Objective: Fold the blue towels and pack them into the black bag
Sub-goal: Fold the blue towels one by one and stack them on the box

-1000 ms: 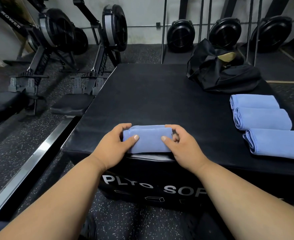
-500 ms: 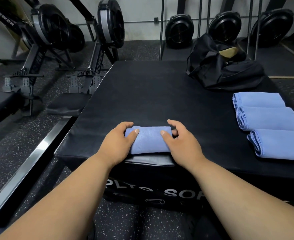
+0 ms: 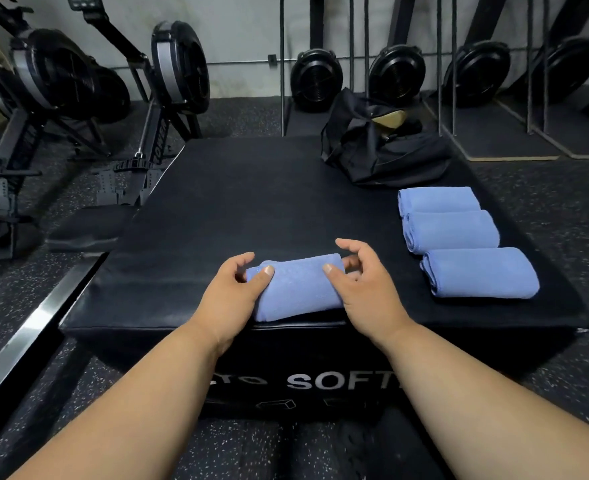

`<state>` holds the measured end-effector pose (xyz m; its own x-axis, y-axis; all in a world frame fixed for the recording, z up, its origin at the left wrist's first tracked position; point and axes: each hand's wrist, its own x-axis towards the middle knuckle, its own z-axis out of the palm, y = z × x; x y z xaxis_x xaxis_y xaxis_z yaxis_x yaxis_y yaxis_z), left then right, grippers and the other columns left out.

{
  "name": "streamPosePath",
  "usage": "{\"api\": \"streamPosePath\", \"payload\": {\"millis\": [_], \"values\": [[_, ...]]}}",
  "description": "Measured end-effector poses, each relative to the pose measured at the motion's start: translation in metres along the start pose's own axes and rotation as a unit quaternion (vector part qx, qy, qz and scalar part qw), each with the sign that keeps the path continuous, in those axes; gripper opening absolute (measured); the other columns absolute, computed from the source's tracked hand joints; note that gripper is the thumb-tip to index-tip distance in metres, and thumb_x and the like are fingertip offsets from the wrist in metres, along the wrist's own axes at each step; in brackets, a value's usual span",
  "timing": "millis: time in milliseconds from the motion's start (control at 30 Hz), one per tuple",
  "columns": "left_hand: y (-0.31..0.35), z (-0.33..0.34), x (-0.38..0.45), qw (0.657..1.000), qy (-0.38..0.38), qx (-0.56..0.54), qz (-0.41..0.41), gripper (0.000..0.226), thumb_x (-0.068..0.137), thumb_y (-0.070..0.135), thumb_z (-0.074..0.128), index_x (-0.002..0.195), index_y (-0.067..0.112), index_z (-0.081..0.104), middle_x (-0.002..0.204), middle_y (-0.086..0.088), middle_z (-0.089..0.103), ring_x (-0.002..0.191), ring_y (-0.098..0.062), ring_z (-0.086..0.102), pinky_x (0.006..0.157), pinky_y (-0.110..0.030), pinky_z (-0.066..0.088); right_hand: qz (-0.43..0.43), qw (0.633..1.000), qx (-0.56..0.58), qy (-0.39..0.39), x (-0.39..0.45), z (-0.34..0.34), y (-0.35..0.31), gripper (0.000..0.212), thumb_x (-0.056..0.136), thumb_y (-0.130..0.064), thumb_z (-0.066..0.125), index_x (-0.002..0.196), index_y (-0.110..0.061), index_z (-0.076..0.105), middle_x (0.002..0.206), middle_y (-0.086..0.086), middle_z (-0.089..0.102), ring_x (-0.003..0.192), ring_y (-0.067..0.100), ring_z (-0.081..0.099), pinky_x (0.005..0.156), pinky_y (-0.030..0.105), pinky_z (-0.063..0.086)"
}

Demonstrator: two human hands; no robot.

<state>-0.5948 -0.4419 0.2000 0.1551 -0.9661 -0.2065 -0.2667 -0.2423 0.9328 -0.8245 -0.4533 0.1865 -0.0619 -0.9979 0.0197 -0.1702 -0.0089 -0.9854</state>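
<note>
A folded blue towel (image 3: pixel 298 289) lies near the front edge of the black soft plyo box (image 3: pixel 244 202). My left hand (image 3: pixel 232 294) grips its left end, thumb on top. My right hand (image 3: pixel 365 289) holds its right end, thumb on top and fingers curled behind. Three more folded blue towels lie in a row on the box's right side: far (image 3: pixel 440 199), middle (image 3: pixel 452 231), near (image 3: pixel 481 273). The black bag (image 3: pixel 383 150) sits slumped at the far right of the box, its mouth open with a tan lining showing.
Rowing machines (image 3: pixel 178 74) stand on the speckled rubber floor to the left. Several more stand upright along the back wall (image 3: pixel 397 72). A metal rail (image 3: pixel 33 327) runs along the floor at the left of the box.
Both hands have stayed on the ends of the towel at the front edge. The fingers of my right hand have lifted and curled a little. The camera has moved back and tilted up.
</note>
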Motion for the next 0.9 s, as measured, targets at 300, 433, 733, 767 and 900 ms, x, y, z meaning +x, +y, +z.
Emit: {"api": "streamPosePath", "payload": {"millis": [300, 433, 733, 767, 900], "values": [[0.042, 0.089, -0.003, 0.973, -0.081, -0.188, -0.110, 0.068, 0.089, 0.017, 0.081, 0.150, 0.013, 0.051, 0.135, -0.004, 0.067, 0.114, -0.017, 0.070, 0.093, -0.034, 0.056, -0.002, 0.994, 0.016, 0.113, -0.019, -0.086, -0.001, 0.037, 0.092, -0.026, 0.078, 0.125, -0.035, 0.064, 0.098, -0.008, 0.065, 0.080, 0.005, 0.062, 0.084, 0.022, 0.050], [0.083, 0.130, 0.012, 0.979, -0.088, -0.179, -0.045, 0.071, 0.087, 0.018, 0.084, 0.149, 0.018, 0.050, 0.134, -0.001, 0.066, 0.113, -0.016, 0.070, 0.101, -0.038, 0.057, -0.014, 0.985, 0.031, 0.168, 0.001, -0.131, -0.018, 0.036, 0.092, -0.030, 0.078, 0.124, -0.036, 0.062, 0.107, -0.006, 0.065, 0.093, 0.011, 0.067, 0.089, 0.030, 0.054], [0.162, 0.237, 0.086, 0.981, -0.088, -0.171, 0.001, 0.086, 0.081, 0.022, 0.086, 0.155, 0.013, 0.043, 0.135, -0.006, 0.063, 0.110, -0.022, 0.069, 0.097, -0.041, 0.058, -0.010, 0.982, -0.018, 0.187, 0.099, -0.228, -0.041, 0.040, 0.096, -0.029, 0.072, 0.133, -0.026, 0.059, 0.101, -0.002, 0.069, 0.083, 0.006, 0.062, 0.071, 0.018, 0.046], [0.164, 0.245, 0.095, 0.982, -0.090, -0.165, -0.001, 0.093, 0.075, 0.028, 0.087, 0.155, 0.013, 0.043, 0.136, -0.007, 0.063, 0.113, -0.024, 0.068, 0.102, -0.044, 0.057, -0.007, 0.981, -0.028, 0.191, 0.110, -0.234, -0.039, 0.040, 0.096, -0.030, 0.072, 0.133, -0.026, 0.059, 0.102, -0.005, 0.068, 0.085, 0.003, 0.062, 0.071, 0.016, 0.045], [0.157, 0.272, 0.127, 0.989, -0.082, -0.122, -0.006, 0.095, 0.076, 0.036, 0.087, 0.156, 0.014, 0.041, 0.143, -0.006, 0.060, 0.120, -0.024, 0.064, 0.108, -0.041, 0.052, 0.027, 0.977, -0.078, 0.199, 0.150, -0.246, -0.017, 0.041, 0.093, -0.034, 0.074, 0.130, -0.023, 0.063, 0.111, -0.004, 0.069, 0.104, 0.015, 0.066, 0.086, 0.023, 0.048]]}}
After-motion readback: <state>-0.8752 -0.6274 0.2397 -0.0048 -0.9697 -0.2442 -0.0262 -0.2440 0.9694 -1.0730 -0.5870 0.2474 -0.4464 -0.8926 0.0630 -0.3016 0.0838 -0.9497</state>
